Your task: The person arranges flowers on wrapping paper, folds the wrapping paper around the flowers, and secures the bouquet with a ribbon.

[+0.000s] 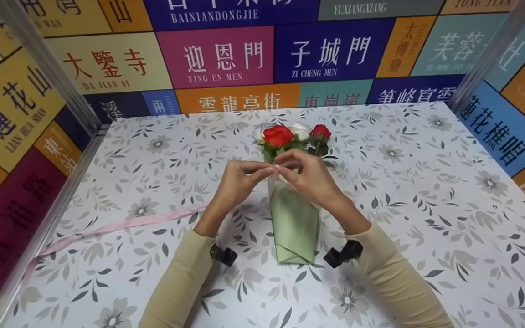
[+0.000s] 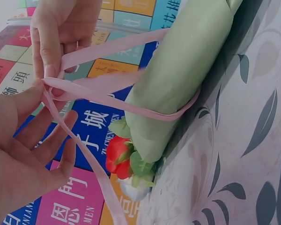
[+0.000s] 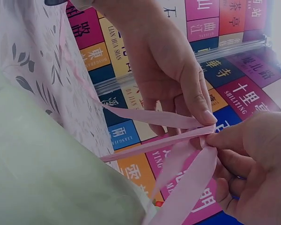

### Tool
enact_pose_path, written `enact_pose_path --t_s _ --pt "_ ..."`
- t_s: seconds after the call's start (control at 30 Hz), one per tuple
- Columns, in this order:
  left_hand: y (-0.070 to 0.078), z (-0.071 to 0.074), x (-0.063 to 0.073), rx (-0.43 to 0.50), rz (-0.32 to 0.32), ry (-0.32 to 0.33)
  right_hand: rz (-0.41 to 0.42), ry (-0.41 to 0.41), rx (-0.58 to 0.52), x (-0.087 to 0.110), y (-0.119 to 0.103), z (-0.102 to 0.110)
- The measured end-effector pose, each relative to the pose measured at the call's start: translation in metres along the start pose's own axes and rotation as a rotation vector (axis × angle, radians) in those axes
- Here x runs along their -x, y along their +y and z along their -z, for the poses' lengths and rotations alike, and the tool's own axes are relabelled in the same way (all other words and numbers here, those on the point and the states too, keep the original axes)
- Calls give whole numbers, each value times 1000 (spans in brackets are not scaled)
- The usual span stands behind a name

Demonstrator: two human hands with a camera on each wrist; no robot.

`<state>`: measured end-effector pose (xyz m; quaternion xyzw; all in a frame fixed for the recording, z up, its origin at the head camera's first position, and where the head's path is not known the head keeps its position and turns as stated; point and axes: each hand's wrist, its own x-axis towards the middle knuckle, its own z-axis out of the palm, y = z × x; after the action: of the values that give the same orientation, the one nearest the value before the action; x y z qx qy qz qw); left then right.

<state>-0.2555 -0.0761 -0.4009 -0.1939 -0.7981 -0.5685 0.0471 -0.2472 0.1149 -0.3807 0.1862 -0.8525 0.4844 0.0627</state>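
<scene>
A bouquet wrapped in light green paper (image 1: 295,228) lies on the table, its flowers toward the back. Red roses (image 1: 278,135) and pale blooms show at its top. A pink ribbon (image 2: 145,111) loops around the wrapping and runs up to both hands. Above the bouquet, the left hand (image 1: 239,182) pinches the ribbon between thumb and forefinger. Close against it, the right hand (image 1: 310,177) pinches the ribbon too. In the right wrist view the fingertips of both hands meet where several strands of ribbon (image 3: 187,183) cross.
A long tail of the ribbon (image 1: 130,223) trails left across the table (image 1: 381,282) to its left edge. The tabletop has a grey leaf and flower print. Colourful panels with writing (image 1: 228,57) stand behind and at both sides. Black wrist cameras (image 1: 344,253) sit at the sleeves.
</scene>
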Motion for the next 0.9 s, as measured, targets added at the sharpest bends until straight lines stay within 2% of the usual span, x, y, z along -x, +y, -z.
enact_pose_path --t_s 0.2,0.37,0.5,0.63,0.73,0.83,0.9 --pt "3 1 1 -22 51 31 32 -7 25 1 1 -1" --pt "7 -1 2 -33 110 76 167 -15 53 2 4 -1" --pt "9 -2 1 -41 151 99 259 -56 123 3 4 -3" --pt "10 -3 2 -64 181 135 258 -77 242 6 3 -8" --pt "10 -2 2 -77 191 146 253 -56 307 7 2 -13" --pt "10 -2 2 -28 200 135 245 -14 308 8 1 -15" --pt "9 -1 2 32 202 119 219 1 272 8 0 -14"
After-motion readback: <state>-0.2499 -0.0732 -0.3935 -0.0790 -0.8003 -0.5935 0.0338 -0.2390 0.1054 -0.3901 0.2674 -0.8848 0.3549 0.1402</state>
